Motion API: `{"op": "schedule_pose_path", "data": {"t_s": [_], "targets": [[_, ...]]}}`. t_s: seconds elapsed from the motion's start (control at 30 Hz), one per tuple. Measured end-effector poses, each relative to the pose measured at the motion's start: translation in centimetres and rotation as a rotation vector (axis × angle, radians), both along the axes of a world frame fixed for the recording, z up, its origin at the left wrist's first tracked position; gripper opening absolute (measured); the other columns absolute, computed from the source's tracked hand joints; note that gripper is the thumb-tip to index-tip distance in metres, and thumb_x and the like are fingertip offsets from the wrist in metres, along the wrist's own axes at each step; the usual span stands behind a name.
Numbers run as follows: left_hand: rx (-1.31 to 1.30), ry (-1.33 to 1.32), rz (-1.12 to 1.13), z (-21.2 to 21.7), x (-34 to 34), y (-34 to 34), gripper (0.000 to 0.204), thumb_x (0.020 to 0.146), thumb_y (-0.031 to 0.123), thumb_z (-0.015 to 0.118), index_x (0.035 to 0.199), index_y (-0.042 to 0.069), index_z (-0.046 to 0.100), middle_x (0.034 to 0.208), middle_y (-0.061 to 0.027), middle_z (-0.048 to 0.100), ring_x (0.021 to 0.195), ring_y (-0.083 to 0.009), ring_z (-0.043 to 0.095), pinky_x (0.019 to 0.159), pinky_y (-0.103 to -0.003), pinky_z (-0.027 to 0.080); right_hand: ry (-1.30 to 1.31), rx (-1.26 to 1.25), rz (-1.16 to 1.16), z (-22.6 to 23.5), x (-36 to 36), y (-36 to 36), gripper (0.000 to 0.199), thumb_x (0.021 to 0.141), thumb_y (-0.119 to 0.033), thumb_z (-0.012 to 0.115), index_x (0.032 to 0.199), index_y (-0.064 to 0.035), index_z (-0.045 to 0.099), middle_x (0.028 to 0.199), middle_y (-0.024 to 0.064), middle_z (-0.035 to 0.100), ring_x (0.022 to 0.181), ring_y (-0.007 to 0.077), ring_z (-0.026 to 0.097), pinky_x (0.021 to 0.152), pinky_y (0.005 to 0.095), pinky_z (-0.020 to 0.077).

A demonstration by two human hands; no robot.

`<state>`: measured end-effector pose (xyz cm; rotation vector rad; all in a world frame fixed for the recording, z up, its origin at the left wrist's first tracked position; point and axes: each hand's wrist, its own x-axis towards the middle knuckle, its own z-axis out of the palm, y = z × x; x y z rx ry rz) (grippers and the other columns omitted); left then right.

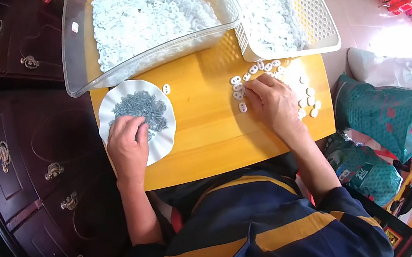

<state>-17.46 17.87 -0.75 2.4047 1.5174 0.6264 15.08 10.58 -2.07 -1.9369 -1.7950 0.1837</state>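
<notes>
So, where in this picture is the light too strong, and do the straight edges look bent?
Head view: sunlight washes out the floor at the right and glares on the small white pieces beside the right hand; the left hand on the white plate is evenly lit; the dark cabinet bows toward the rim, and the wooden board edges curve slightly.

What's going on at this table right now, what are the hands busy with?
A person sits at a small wooden table. The left hand rests on a white fluted dish holding a pile of small grey metal pieces. The right hand fingers loose white plastic pieces scattered on the tabletop. Behind them, a clear tub and a white perforated basket both hold many more white pieces.
</notes>
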Motion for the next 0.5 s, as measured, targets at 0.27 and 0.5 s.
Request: {"op": "schedule_pose_path", "data": {"t_s": [0.27,0.5], "targets": [[0.02,0.005,-0.049,0.4,0.3,0.4,0.016,0.08,0.0,0.075,0.09,0.004,0.063,0.089,-0.0099,0.063,0.087,-0.0328,0.064,0.077,-0.043,0.051,0.046,-0.01,-0.089,0.5,2.6,-0.9,0.013,0.088,-0.011,0.074,0.101,-0.0089,0.073,0.093,0.0081,0.069,0.072,0.0276,0.069,0.066,0.0378,0.0536],[0.023,0.066,-0.057,0.0,0.3,0.3,0.012,0.084,0.002,0.072,0.091,0.005,0.063,0.088,-0.01,0.062,0.086,-0.0321,0.064,0.076,-0.043,0.051,0.075,0.055,-0.082,0.3,2.8,-1.7,0.013,0.089,-0.01,0.073,0.101,-0.0086,0.072,0.093,0.0092,0.068,0.079,0.0303,0.069,0.069,0.0394,0.0537]]}}
